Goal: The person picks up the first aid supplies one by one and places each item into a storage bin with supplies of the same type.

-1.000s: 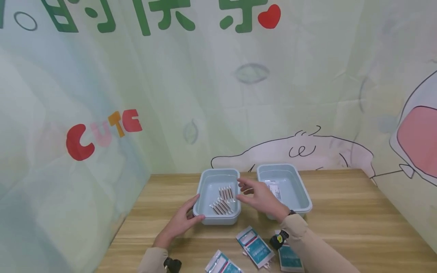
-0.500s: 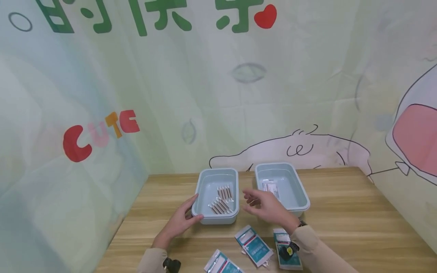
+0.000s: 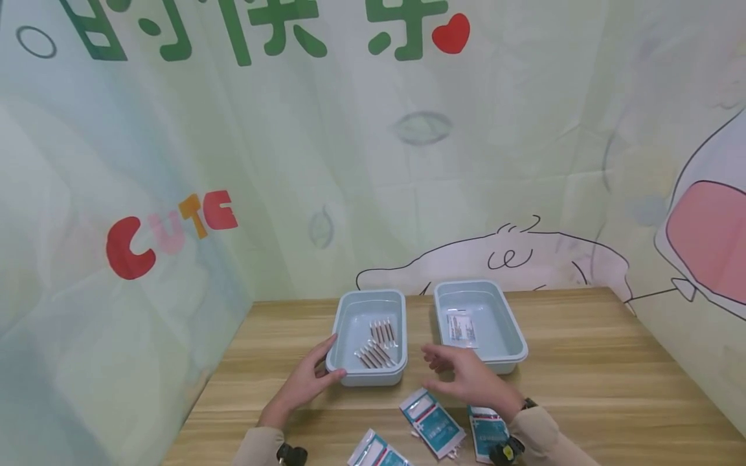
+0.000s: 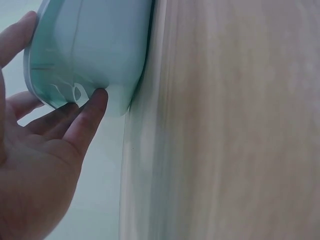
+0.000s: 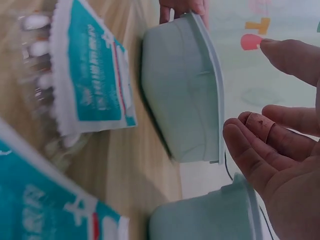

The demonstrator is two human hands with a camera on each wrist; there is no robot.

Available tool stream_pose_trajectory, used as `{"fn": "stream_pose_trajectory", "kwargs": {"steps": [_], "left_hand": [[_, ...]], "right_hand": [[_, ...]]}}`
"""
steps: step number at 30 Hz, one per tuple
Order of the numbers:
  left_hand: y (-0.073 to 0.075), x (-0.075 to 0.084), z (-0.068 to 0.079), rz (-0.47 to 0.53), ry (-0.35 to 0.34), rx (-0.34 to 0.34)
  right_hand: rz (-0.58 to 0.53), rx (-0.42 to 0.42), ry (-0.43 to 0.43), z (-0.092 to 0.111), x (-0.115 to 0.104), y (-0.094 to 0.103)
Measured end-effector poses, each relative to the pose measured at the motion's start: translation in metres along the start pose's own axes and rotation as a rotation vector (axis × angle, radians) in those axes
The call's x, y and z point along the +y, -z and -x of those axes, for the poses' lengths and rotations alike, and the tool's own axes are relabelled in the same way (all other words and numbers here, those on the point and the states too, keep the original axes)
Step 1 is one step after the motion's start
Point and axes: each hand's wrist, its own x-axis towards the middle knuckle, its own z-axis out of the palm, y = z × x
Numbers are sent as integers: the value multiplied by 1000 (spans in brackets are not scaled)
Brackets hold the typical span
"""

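Note:
My left hand (image 3: 305, 382) holds the front-left corner of a light blue plastic tub (image 3: 367, 377), thumb at the rim and fingers against the outer wall in the left wrist view. Inside that tub lie two rows of brown-stemmed swabs with white tips (image 3: 375, 355). My right hand (image 3: 469, 375) hovers between this tub and a second light blue tub (image 3: 508, 359), fingers loosely bent, nothing in them. The second tub contains a clear packet with white printed labels (image 3: 462, 328). Below the right hand lies a teal-and-white packet (image 3: 432, 424).
Another teal packet (image 3: 487, 432) lies partly under the right forearm, and a third packet (image 3: 379, 453) is cut by the lower frame edge. White-tipped swabs (image 5: 37, 48) show beside a packet in the right wrist view. Behind the wooden table (image 3: 612, 369) hangs a printed cloth (image 3: 361, 162).
My right hand has drawn back from the left tub's right rim, toward the right and nearer to me, uncovering the packet in the right tub. The left hand keeps its place on the tub.

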Motion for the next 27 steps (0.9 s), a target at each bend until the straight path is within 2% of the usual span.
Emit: {"fn": "stream_pose_trajectory", "kwargs": {"steps": [8,15,21,27], "left_hand": [[0,-3,-1,-23,-1,-8],[1,-3,-2,-36,15,-7],[0,-1,-2,-14,11,-13],[0,-1,-2,-6,14,-11]], "right_hand": [[1,6,-25,15,11,-1],[22,25,-32,21,11,-1],[0,-17,-79,27,12,-1],[17,-43,-42,35,18,-2]]}}
